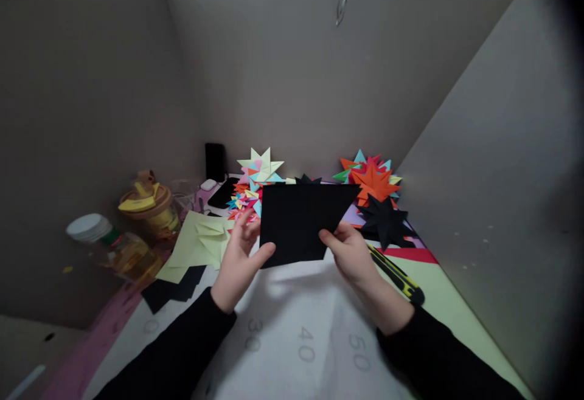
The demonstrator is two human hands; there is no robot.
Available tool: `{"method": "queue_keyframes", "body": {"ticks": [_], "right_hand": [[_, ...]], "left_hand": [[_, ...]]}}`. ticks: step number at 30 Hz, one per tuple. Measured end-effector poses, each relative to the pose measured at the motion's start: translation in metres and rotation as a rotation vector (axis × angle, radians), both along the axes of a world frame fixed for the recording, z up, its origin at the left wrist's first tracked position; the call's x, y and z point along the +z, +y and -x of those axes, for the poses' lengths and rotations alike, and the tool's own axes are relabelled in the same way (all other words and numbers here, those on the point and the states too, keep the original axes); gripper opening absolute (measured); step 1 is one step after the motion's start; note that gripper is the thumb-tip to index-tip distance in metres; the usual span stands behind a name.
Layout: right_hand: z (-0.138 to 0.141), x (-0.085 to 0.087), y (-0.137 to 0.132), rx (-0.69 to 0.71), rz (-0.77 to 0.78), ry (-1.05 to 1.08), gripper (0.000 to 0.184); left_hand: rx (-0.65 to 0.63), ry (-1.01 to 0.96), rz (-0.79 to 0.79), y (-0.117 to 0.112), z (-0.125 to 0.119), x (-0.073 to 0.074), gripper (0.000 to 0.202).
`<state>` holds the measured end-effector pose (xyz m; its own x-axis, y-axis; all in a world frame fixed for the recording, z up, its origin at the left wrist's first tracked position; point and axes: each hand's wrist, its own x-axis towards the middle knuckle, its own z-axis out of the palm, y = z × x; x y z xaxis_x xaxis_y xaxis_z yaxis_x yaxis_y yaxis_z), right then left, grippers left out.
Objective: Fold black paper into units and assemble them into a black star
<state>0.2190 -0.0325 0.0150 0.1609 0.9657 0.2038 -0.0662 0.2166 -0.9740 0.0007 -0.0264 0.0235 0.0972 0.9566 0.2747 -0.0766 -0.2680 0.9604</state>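
A sheet of black paper (296, 220) is held up above the white mat, between my two hands. Its right side slants, and its lower right corner looks cut off or folded. My left hand (241, 251) grips the lower left edge, thumb in front and fingers behind. On the lower right side my right hand (349, 248) pinches the paper with the thumb on its face. Beside my left hand lie pale yellow paper sheets (182, 248) with folded pieces on top. A yellow and black utility knife (396, 275) rests to the right of my right hand.
Folded paper stars in many colours (371, 184) are piled at the back right, with a black star (387, 220) in front. More stars (260, 166) stand at the back left. A bottle (123, 251) and a lidded cup (152, 208) stand left. Walls enclose the table.
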Motion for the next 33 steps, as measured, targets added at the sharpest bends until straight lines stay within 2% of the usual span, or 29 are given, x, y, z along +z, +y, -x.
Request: {"method": "queue_keyframes", "body": {"ticks": [1,3,6,9,16,22,27,33], "right_hand": [[0.004,-0.01,0.001,0.008,0.008,0.06,0.026],[0.013,-0.029,0.001,0.068,0.019,0.115,0.028],[0.022,-0.049,-0.004,0.145,0.052,0.137,0.033],[0.024,-0.06,-0.006,0.186,0.101,0.159,0.035],[0.018,-0.068,-0.005,0.175,0.12,0.123,0.034],[0.017,-0.072,-0.004,0.171,0.148,0.063,0.035],[0.017,-0.073,-0.003,0.149,0.121,0.032,0.033],[0.018,-0.075,-0.004,0.136,0.145,0.025,0.036]], "left_hand": [[-0.082,-0.017,0.078,0.003,-0.001,-0.006,0.062],[-0.125,-0.014,0.195,0.007,-0.002,-0.017,0.047],[-0.122,-0.045,0.298,0.009,-0.003,-0.027,0.045],[-0.165,-0.083,0.307,0.008,-0.005,-0.032,0.046],[-0.193,0.08,0.24,0.009,-0.001,-0.036,0.037],[-0.179,0.095,0.232,0.011,0.002,-0.04,0.035],[-0.164,0.203,0.156,0.015,0.005,-0.043,0.027],[-0.123,0.14,0.17,0.016,0.004,-0.041,0.03]]}}
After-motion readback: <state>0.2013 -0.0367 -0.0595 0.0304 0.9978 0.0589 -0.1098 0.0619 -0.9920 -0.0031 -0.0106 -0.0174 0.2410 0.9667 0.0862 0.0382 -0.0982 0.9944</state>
